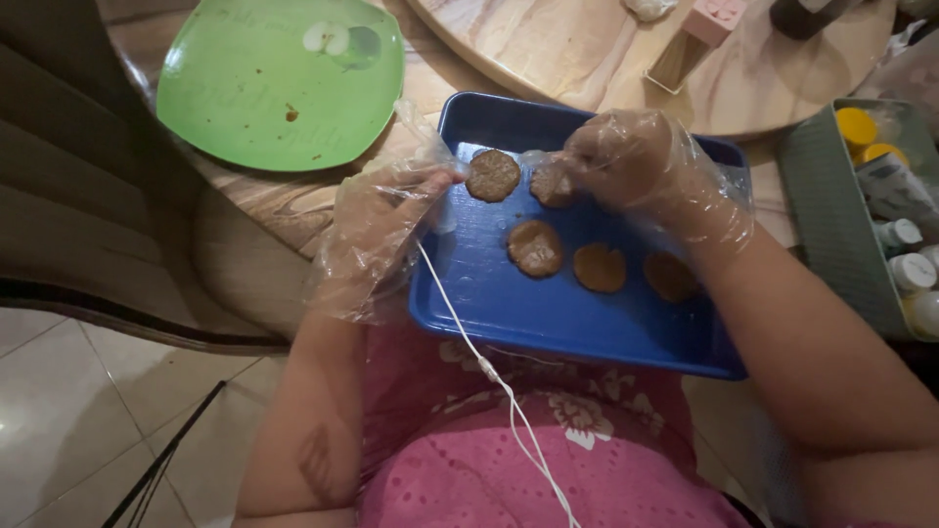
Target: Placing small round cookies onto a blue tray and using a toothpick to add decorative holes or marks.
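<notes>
My right hand (641, 161), in a clear plastic glove, pinches a flat brown patty (554, 185) at the top of the blue tray (548, 313), centre frame. My gloved left hand (377, 230) rests on the tray's left rim, fingers loosely curled, gripping nothing. Four more patties (535, 247) lie in the tray. A green plate (245, 98) sits on the worktop, upper left.

Up beyond the left hand, a flat green plastic plate (264, 93) sits on the marbled tabletop (293, 200), a small brown smear on it. Past the right hand, a pale pink block (712, 20) rests on the round wooden turntable (587, 49). Far out to the right, a grey-green bin (822, 196) holds yellow-capped and white-capped bottles (885, 196). A thin white cable (509, 401) trails down below the hands.
</notes>
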